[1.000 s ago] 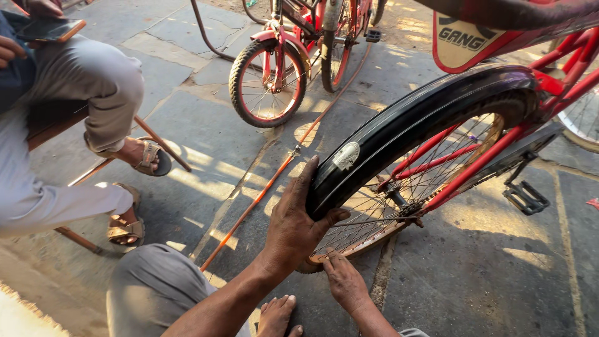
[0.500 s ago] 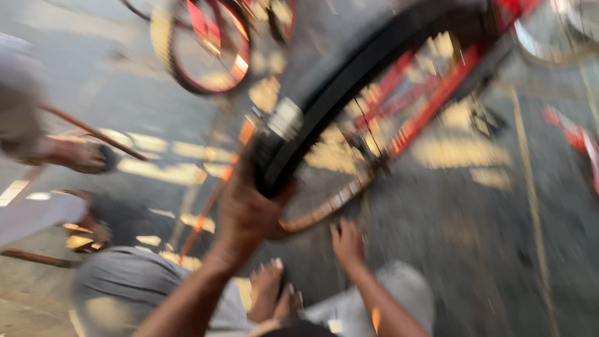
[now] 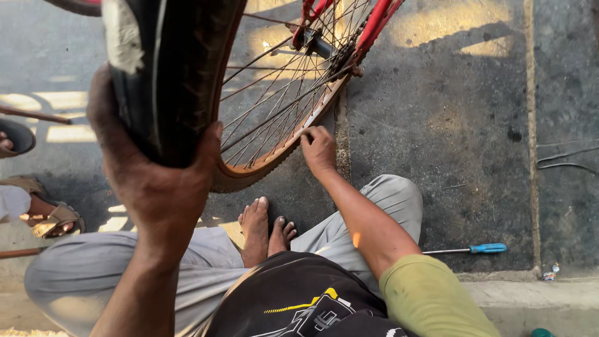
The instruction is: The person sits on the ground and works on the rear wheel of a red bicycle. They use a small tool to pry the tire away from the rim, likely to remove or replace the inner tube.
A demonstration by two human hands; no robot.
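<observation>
One bicycle wheel (image 3: 274, 106) seen in upper centre of frame, one black tyre (image 3: 168, 68) at upper left. Left hand (image 3: 156, 168) closed around tyre, thumb hooked over its edge. Right hand (image 3: 318, 150) at frame centre, fingers curled, fingertips pressed to rim (image 3: 312, 118) (whether anything was pinched could not be told). Two bare feet (image 3: 265, 228) noted below wheel. One blue-handled screwdriver (image 3: 474, 249) left on pavement, lower right. Two sandalled feet (image 3: 37, 212) of another person counted at left edge.

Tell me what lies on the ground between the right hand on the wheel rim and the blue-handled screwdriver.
In the head view, between the right hand and the screwdriver lies the person's bent grey-trousered knee; beyond it, bare pavement.
</observation>
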